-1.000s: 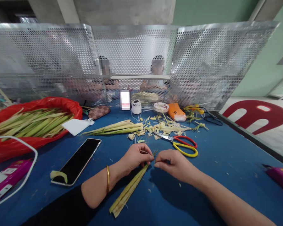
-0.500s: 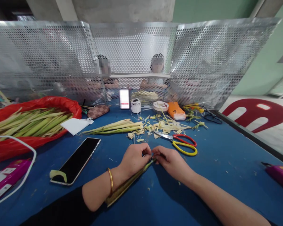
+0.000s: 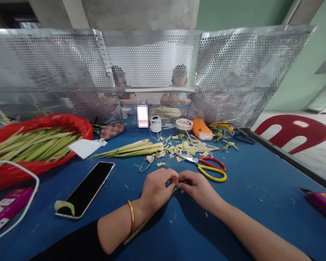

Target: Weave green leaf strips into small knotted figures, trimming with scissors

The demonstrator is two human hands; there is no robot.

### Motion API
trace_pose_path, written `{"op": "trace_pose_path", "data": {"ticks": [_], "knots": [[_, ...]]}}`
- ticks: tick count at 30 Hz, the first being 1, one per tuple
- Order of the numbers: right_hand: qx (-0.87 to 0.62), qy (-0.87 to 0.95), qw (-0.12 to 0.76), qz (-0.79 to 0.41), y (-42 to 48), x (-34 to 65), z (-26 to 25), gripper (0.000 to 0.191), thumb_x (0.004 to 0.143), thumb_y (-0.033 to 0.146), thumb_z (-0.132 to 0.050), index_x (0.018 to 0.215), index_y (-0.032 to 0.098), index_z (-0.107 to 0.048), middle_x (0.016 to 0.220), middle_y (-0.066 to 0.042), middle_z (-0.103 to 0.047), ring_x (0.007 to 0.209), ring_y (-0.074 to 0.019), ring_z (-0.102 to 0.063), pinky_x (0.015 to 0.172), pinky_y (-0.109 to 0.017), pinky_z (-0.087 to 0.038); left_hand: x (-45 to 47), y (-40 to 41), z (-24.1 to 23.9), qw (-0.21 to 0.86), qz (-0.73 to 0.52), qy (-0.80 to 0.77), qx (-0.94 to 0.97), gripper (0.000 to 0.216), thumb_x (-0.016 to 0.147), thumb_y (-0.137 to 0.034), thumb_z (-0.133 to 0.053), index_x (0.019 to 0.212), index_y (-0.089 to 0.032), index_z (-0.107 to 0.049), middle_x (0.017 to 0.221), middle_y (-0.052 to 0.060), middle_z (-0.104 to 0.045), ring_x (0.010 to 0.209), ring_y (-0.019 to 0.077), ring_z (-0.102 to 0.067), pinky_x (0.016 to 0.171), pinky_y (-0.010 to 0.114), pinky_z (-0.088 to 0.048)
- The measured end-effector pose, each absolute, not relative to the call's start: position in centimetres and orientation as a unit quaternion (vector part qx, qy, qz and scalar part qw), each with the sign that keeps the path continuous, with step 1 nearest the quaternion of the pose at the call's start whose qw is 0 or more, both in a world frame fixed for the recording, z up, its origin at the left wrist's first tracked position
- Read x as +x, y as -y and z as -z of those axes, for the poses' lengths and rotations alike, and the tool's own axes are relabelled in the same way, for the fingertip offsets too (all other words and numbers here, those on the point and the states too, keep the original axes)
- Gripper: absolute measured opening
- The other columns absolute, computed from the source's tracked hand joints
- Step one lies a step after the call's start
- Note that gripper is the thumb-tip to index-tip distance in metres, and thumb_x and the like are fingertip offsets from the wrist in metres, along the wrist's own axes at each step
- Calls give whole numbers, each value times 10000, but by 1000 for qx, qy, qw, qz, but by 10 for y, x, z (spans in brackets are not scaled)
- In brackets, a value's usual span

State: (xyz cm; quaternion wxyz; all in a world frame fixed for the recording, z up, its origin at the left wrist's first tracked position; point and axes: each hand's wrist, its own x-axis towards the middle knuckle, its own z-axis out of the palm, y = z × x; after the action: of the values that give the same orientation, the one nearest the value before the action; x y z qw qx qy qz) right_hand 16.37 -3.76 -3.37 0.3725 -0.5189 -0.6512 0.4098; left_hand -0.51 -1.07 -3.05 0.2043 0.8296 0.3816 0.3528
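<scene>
My left hand (image 3: 158, 186) is closed in a pinch around the upper end of a long green-brown leaf strip (image 3: 138, 232). Most of the strip lies under that hand and wrist, its lower end slanting toward me. Fingertips meeting it from the other side, my right hand (image 3: 197, 185) pinches thin white string at the strip's tip; the fingers hide most of the string. Beyond the hands lie scissors (image 3: 211, 169) with one red and one yellow handle, blades apart. A bundle of pale green leaf strips (image 3: 133, 149) rests to their left, beside cut scraps (image 3: 186, 147).
A phone (image 3: 87, 188) and a red bag (image 3: 84, 125) of leaves lie left. Along the back stand a string spool (image 3: 155, 125), a tape roll (image 3: 184, 124) and an orange packet (image 3: 202, 129). Behind a perforated metal screen (image 3: 152, 50) sit two people. A purple power strip (image 3: 322, 203) lies right.
My hands have drawn together, fingertips now touching. The left hand has tipped over the leaf strip, covering more of it. The string trailing beyond my left hand has shifted into a curve on the table.
</scene>
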Motion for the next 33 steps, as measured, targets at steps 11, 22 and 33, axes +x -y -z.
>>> {"op": "trace_pose_path", "data": {"ticks": [11, 22, 33], "knots": [[-556, 583, 399, -439, 34, 163, 35, 66, 758, 215, -550, 765, 174, -602, 598, 29, -581, 545, -122, -545, 544, -234, -401, -5, 11, 28, 227, -358, -433, 795, 128, 733, -118, -628, 779, -227, -676, 749, -28, -698, 723, 126, -628, 696, 221, -433], [-544, 627, 396, -392, 37, 164, 32, 136, 809, 240, -524, 687, 188, -553, 679, 19, -531, 556, -112, -504, 546, -242, -398, -7, 7, 24, 301, -365, -429, 769, 107, 743, -158, -636, 767, -218, -721, 757, -11, -723, 717, 138, -642, 688, 225, -450], [-460, 709, 419, -332, 46, 166, 21, 198, 884, 215, -480, 687, 200, -486, 910, -53, -554, 869, -176, -556, 755, -298, -424, -10, 3, 24, 370, -329, -445, 746, 145, 758, -229, -598, 759, -197, -739, 765, -2, -731, 733, 150, -645, 702, 234, -441]]}}
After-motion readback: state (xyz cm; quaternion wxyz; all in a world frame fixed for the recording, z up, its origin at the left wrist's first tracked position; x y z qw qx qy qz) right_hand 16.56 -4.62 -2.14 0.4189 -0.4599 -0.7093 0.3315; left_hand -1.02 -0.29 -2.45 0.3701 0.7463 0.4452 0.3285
